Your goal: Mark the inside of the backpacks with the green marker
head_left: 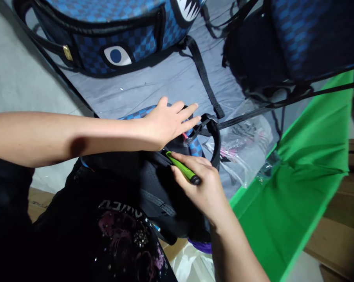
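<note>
My left hand (169, 121) lies flat with fingers stretched out on top of a blue-and-black checkered backpack (153, 184) in front of me, near its black carry handle (214, 133). My right hand (200, 182) is closed around a slim green tool with a black end (183, 169), its tip pressed against the backpack's dark back panel just under my left palm. What the tool's tip touches is hidden by my hands.
A larger checkered bag with an eye print (115, 35) lies at the back on grey cloth (153, 86). Another dark checkered bag (294, 43) sits at the back right. Clear plastic wrapping (247, 145) and green fabric (300, 184) lie to the right; a black strap (204, 80) crosses the cloth.
</note>
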Demonstrator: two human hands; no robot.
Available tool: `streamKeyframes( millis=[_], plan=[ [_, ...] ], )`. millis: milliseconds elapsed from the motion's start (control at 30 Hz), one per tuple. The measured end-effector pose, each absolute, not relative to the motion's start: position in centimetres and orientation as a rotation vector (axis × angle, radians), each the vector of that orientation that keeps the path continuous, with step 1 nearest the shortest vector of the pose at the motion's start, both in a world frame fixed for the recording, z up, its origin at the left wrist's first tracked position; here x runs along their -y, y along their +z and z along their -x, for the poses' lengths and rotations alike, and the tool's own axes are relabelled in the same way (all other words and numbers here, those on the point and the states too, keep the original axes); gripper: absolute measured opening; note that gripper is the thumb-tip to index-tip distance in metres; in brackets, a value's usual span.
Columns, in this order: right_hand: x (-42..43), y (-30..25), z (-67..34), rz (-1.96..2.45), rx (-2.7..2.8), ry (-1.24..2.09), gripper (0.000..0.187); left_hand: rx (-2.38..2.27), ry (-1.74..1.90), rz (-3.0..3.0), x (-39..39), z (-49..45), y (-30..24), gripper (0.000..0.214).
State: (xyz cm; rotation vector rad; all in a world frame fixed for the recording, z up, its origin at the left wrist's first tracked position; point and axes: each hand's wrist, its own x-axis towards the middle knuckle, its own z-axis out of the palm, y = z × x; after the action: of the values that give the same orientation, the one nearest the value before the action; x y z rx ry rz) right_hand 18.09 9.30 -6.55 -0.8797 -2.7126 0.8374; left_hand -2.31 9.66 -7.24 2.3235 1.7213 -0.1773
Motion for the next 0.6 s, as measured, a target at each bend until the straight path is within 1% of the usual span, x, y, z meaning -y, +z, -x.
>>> streamKeyframes(
  millis=[167,400,600],
  plan=[
    [-8.1,-7.2,-17.5,1.0,2.618,0.741,0.02,-1.737,-0.188,-2.323,-9.6,2.2,-7.4,0.105],
    [-6.5,-8.0,-16.3,1.167,2.422,0.658,0.017,-1.741,-0.176,-2.324,-9.6,2.2,-7.4,0.104],
    [-6.2,-7.7,-16.6,1.262,2.385,0.754,0.019,-1.739,-0.227,-2.301,-9.8,2.0,-7.2,0.105]
  ],
)
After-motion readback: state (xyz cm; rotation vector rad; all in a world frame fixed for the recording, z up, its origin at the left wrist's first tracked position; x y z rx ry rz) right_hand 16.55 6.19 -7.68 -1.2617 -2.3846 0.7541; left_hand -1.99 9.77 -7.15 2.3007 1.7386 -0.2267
